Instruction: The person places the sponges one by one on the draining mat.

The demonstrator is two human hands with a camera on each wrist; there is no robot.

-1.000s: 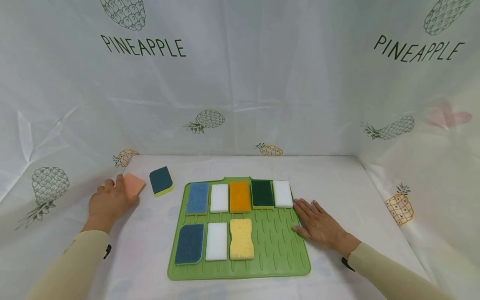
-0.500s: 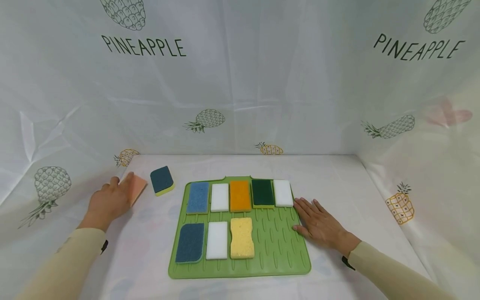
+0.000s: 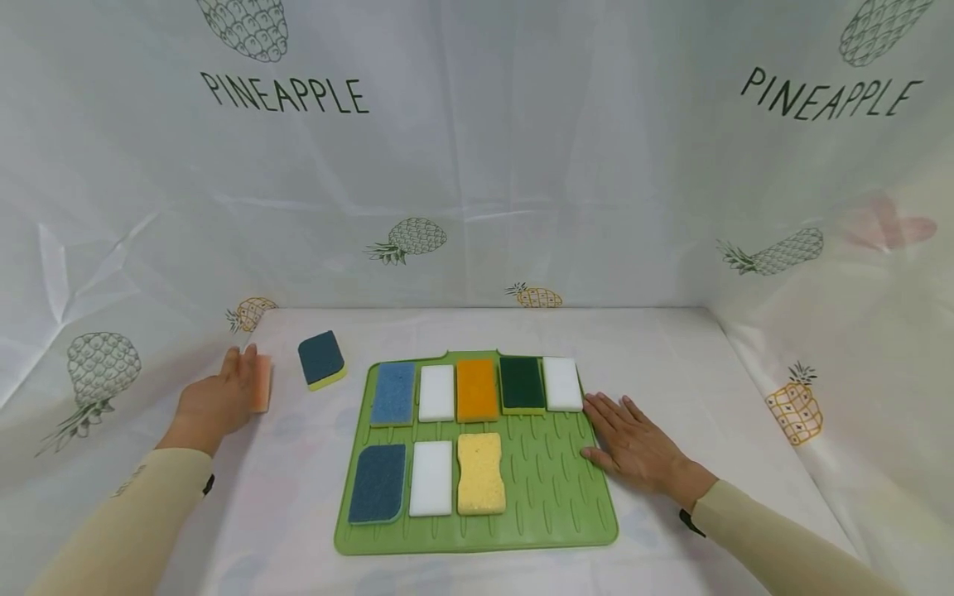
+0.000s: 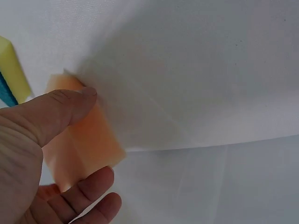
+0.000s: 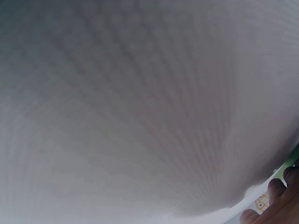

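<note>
At the table's far left my left hand (image 3: 218, 399) grips a peach-coloured sponge (image 3: 262, 384), which is partly hidden behind the fingers in the head view. In the left wrist view the thumb lies across one face of the sponge (image 4: 93, 140), with the fingers on its other side. A dark blue and yellow sponge (image 3: 321, 359) lies on the table to the right of this hand. My right hand (image 3: 633, 445) rests flat with fingers extended, its fingertips at the right edge of a green mat (image 3: 559, 488). The right wrist view shows mostly blurred white cloth.
Sponges stand in two rows on the mat. The back row has a blue (image 3: 392, 394), a white (image 3: 436, 393), an orange (image 3: 477, 390), a dark green (image 3: 522, 385) and another white sponge (image 3: 562, 383). In front lie dark blue (image 3: 378, 483), white (image 3: 431, 478) and yellow sponges (image 3: 480, 473).
The peach sponge has turned in my left hand, from lying flat and angled to standing narrower and more upright in the head view. My right hand has stayed still at the mat.
</note>
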